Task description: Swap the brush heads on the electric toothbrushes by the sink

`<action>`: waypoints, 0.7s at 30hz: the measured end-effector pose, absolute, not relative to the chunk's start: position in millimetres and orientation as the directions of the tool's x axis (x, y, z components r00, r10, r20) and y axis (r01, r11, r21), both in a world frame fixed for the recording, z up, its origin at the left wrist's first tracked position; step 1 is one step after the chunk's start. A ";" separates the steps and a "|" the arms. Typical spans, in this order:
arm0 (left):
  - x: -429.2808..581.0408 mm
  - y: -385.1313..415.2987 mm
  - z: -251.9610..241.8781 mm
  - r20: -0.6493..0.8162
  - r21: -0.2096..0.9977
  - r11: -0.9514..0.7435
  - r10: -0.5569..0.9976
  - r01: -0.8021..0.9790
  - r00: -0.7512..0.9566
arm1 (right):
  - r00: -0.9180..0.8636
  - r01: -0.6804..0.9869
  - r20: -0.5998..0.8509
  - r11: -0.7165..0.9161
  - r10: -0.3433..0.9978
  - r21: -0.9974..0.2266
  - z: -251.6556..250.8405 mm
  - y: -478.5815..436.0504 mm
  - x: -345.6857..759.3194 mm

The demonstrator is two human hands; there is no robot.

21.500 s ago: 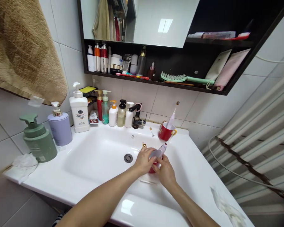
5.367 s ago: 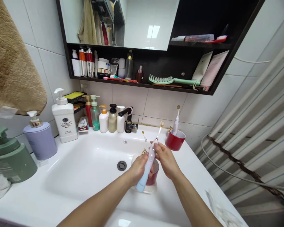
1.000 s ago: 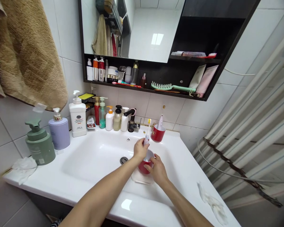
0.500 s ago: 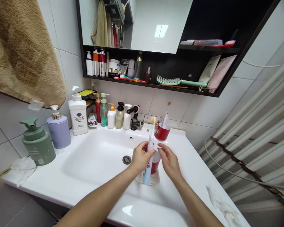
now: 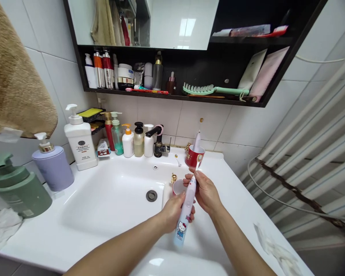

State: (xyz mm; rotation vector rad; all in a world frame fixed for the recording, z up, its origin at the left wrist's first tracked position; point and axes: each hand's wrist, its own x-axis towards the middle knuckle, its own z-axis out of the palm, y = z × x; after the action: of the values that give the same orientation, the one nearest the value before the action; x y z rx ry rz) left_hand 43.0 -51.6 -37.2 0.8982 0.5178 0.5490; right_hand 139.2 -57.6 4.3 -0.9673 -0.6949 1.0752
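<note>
Over the right side of the basin, my left hand (image 5: 174, 211) is closed around the handle of a pink and blue electric toothbrush (image 5: 186, 207) with a cartoon cat on it. Its brush head (image 5: 199, 163) points up and away from me. My right hand (image 5: 207, 189) pinches the neck of that brush head, just above the handle. Partly hidden behind my hands is a red cup (image 5: 178, 186) with a gold figure on its handle. A loose brush head (image 5: 177, 160) lies on the sink's back ledge. Another red cup (image 5: 194, 156) holds a second electric toothbrush (image 5: 197, 140).
A black faucet (image 5: 158, 143) stands at the back, with several pump bottles to its left. A green bottle (image 5: 23, 188) and a purple bottle (image 5: 53, 168) stand at far left. The cabinet (image 5: 172, 97) overhangs the ledge. Crumpled tissue (image 5: 278, 249) lies on the right counter.
My right hand has closed on the neck of the brush head, where it was apart from the toothbrush before. The toothbrush has turned, its bristles now facing differently. The view has shifted.
</note>
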 end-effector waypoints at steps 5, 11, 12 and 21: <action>45.7 -50.3 -39.1 -0.133 0.888 0.391 0.721 -0.240 0.680 | 0.384 -0.319 -0.040 0.092 0.922 -0.943 -1.0 -54.7 139.6; 46.5 -52.1 -37.2 -0.106 0.942 0.277 0.780 -0.187 0.617 | 0.451 -0.374 -0.043 0.145 0.892 -0.916 -6.2 -52.6 138.7; 46.5 -53.0 -36.6 -0.133 0.928 0.322 0.757 -0.188 0.640 | 0.440 -0.397 -0.055 0.139 0.897 -0.907 -6.4 -52.4 138.3; 45.2 -54.4 -34.3 -0.140 0.927 0.331 0.741 -0.176 0.657 | 0.473 -0.442 -0.059 0.179 0.879 -0.879 -4.4 -53.7 133.1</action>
State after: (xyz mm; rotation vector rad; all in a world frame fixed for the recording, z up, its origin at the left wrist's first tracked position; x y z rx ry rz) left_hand 45.2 -54.4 -34.3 1.0744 0.6205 0.6521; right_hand 133.1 -53.7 -4.4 -0.9975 -0.5314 0.9982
